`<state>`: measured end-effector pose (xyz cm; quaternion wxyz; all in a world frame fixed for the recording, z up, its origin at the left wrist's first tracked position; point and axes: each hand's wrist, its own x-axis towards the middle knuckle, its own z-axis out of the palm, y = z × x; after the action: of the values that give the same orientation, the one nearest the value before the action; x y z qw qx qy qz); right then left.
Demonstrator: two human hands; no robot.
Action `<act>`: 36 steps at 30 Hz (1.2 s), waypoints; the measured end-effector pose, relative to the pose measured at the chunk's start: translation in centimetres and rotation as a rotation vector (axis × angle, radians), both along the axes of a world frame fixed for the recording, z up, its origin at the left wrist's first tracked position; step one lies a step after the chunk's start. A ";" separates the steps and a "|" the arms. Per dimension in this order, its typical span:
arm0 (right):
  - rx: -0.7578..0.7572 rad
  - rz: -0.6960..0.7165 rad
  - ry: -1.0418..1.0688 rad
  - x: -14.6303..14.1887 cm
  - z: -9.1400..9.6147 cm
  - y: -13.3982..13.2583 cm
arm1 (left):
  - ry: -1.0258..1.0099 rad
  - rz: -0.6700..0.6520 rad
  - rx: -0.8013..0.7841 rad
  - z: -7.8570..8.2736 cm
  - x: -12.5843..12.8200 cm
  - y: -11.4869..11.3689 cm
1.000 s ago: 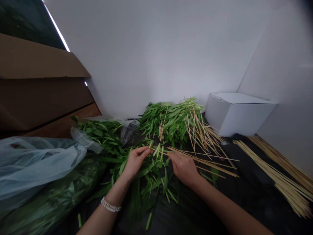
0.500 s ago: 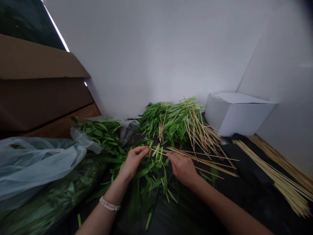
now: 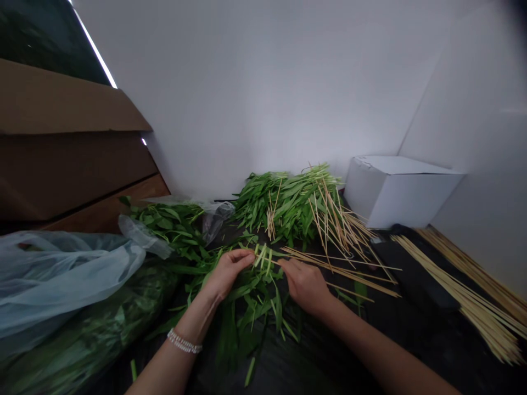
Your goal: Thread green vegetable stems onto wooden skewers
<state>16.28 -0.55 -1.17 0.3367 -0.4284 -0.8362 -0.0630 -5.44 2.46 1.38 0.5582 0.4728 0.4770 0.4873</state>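
Bamboo skewer, held by the pinching grip of both left hand and right hand, could split the pale green stems if pushed crookedly.

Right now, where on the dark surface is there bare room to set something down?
The dark surface looks bare between the right forearm and the pale sticks, and between that forearm and a loose stem. Crowded: leaves around the left hand and right hand, greens behind, plastic bag leftward.
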 end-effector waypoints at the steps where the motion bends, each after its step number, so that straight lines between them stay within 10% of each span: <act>1: -0.002 0.002 -0.005 0.0 0.0 0.0 | 0.012 -0.010 0.000 0.1 0.1 -0.1; 14: 0.231 -0.069 0.157 1.1 1.8 0.6 | 0.216 0.124 0.164 0.2 -1.0 1.0; 24: 0.334 -0.016 0.256 1.4 2.1 0.3 | 1.342 0.060 0.458 -0.7 -1.9 0.5; 36: 0.253 0.031 0.223 0.9 1.9 0.1 | 1.536 -0.060 0.503 -1.2 -1.9 0.9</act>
<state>17.23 -0.48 0.69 0.4797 -0.3739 -0.7855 -0.1146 -7.33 3.37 0.22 -0.0356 0.7996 0.5904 0.1040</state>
